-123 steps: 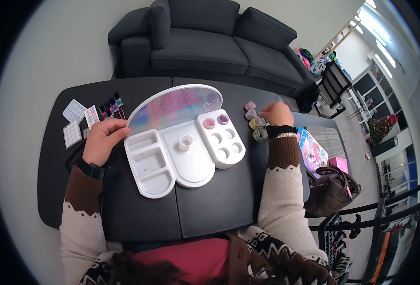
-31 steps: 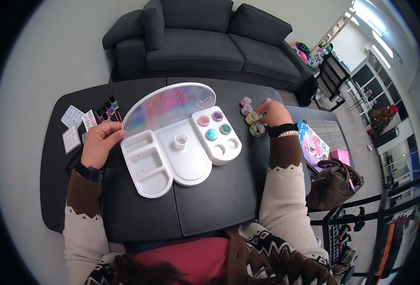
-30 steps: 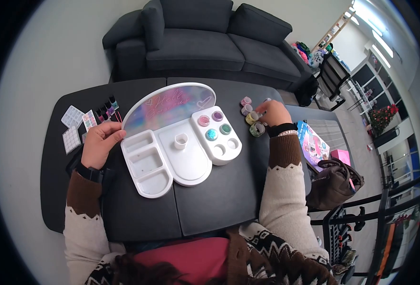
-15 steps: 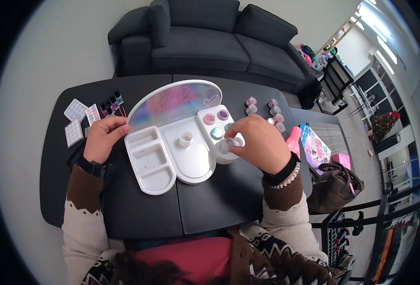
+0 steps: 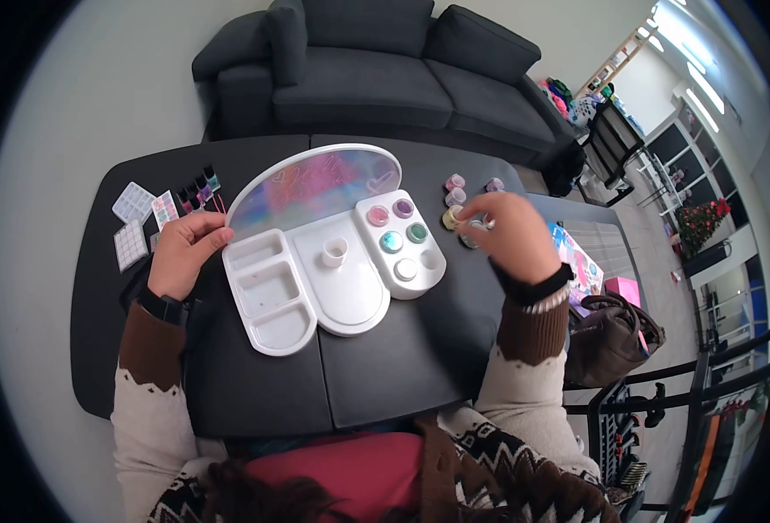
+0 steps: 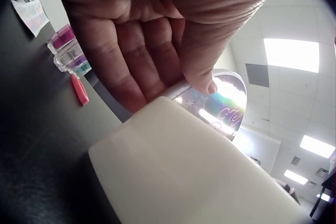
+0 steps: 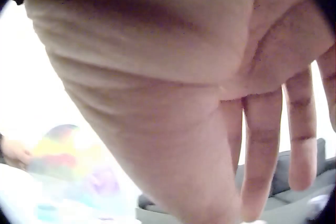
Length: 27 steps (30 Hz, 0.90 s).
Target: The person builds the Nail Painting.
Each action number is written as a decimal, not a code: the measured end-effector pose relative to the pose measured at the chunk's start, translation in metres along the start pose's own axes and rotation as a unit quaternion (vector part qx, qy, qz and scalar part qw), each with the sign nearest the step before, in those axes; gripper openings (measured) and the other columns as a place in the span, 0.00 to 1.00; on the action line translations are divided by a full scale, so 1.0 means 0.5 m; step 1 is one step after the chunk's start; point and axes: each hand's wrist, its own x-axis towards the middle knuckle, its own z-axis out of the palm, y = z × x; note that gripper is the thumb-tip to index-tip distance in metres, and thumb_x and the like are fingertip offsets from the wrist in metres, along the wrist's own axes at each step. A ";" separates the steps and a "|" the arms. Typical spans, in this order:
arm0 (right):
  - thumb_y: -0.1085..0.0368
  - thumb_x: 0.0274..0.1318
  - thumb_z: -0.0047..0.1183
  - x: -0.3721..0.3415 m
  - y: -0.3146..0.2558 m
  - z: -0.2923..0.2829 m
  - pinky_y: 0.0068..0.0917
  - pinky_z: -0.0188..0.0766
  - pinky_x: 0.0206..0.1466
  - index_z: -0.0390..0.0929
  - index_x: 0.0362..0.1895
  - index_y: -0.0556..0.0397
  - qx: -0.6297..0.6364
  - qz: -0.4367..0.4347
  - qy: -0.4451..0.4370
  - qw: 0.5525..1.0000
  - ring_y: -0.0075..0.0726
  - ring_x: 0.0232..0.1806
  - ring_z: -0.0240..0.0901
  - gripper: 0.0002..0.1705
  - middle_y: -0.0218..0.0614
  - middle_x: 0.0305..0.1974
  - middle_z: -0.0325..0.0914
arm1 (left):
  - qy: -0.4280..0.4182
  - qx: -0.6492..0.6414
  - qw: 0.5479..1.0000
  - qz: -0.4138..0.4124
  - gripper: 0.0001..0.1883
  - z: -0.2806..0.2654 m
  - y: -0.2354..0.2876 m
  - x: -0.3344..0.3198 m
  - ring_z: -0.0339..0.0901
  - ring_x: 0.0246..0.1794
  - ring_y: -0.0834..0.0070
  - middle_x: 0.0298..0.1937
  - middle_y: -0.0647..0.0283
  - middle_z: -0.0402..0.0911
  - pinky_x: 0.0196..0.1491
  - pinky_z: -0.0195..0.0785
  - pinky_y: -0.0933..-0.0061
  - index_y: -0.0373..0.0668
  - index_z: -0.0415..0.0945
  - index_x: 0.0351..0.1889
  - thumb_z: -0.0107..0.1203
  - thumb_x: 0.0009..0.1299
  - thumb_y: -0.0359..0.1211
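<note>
1. The right grip (image 5: pixel 514 234) is positioned above the worktop's (image 5: pixel 420 366) right side; fingers are extended, slightly spread, with no jar seen pinched.
2. The yellow jar (image 5: pixel 451 219) is located just left of the fingertips; the right grip is nearer.
3. The white tray (image 5: pixel 350 315) is situated farther left, its near-right hollow (image 5: pixel 433 261) facing upward.
4. Its far-left corner is pinched by the left grip (image 5: pixel 181 254).

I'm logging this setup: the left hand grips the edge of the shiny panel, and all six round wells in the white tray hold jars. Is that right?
Not quite: the head view shows jars in only five; the near right well is empty. The left hand does grip the edge of the shiny panel.
</note>
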 end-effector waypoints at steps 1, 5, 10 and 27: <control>0.66 0.55 0.70 0.021 0.066 0.005 0.45 0.81 0.55 0.93 0.44 0.52 -0.058 -0.018 0.048 0.997 0.54 0.48 0.86 0.12 0.45 0.43 0.91 | 0.003 0.005 1.000 -0.004 0.09 -0.001 -0.001 0.000 0.82 0.43 0.86 0.43 0.68 0.90 0.51 0.76 0.80 0.33 0.88 0.53 0.67 0.80 0.28; 0.72 0.52 0.65 0.077 0.248 0.056 0.48 0.79 0.65 0.96 0.45 0.44 -0.113 0.027 0.087 0.989 0.58 0.56 0.83 0.17 0.45 0.46 0.91 | 0.007 -0.008 1.000 -0.011 0.09 -0.001 -0.004 0.001 0.82 0.43 0.86 0.43 0.68 0.90 0.50 0.76 0.80 0.33 0.88 0.53 0.67 0.80 0.28; 0.71 0.53 0.65 0.098 0.272 0.076 0.49 0.81 0.63 0.96 0.44 0.44 -0.131 0.078 0.028 0.988 0.57 0.53 0.86 0.15 0.45 0.45 0.92 | 0.009 0.003 1.000 -0.009 0.09 0.000 0.001 0.000 0.82 0.43 0.86 0.43 0.68 0.90 0.50 0.76 0.80 0.33 0.88 0.53 0.67 0.80 0.28; 0.61 0.52 0.75 -0.006 -0.034 0.053 0.41 0.82 0.53 0.92 0.42 0.55 -0.037 -0.072 -0.081 0.993 0.46 0.44 0.88 0.15 0.44 0.39 0.90 | 0.013 0.007 1.000 -0.004 0.09 0.003 0.005 -0.002 0.82 0.43 0.85 0.43 0.67 0.90 0.50 0.76 0.80 0.33 0.88 0.53 0.67 0.80 0.28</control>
